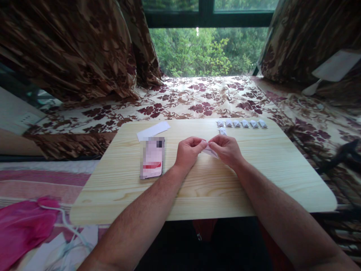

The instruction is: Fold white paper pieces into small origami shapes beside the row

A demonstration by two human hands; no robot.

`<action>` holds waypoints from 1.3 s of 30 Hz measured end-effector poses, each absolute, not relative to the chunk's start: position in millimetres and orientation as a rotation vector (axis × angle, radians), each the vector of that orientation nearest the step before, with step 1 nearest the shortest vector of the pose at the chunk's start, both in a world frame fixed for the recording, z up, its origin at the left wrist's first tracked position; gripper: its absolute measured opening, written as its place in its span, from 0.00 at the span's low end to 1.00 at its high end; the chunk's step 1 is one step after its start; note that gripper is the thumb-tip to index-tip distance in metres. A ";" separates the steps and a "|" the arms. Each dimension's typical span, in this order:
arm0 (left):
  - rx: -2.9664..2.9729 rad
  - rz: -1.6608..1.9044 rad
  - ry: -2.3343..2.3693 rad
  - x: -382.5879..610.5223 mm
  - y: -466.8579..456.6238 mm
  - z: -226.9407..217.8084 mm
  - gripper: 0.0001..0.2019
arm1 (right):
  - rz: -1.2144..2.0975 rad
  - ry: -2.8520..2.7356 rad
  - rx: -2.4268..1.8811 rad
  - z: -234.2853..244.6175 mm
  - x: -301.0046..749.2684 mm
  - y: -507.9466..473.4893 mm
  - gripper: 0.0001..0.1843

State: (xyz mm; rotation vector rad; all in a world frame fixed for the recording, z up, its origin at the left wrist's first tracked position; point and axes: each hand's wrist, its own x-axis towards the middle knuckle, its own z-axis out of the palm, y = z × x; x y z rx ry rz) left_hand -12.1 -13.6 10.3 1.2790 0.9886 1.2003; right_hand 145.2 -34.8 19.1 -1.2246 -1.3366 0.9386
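Observation:
Both my hands meet over the middle of a light wooden table (203, 188). My left hand (189, 150) and my right hand (227, 148) are closed, pinching a small piece of white paper (210, 151) between their fingertips. Most of the paper is hidden by my fingers. A row of several small folded white paper pieces (241, 123) lies at the table's far right, with one more folded piece (222, 130) just beyond my right hand.
A phone (152, 157) lies face up left of my left hand, with a white paper strip (153, 130) behind it. Floral cloth (197, 98) covers the ledge beyond, under brown curtains and a window. Pink fabric (22, 226) and a white cord lie at the lower left.

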 end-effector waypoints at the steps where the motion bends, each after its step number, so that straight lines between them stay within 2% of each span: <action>1: 1.285 1.196 0.990 -12.3 -13.0 9.2 0.13 | 0.933 -1.342 -1.225 18.9 145.1 -35.0 0.09; 39: 1.279 1.282 1.026 -12.6 -12.2 6.3 0.10 | 0.875 -1.409 -1.253 10.3 146.2 -34.6 0.09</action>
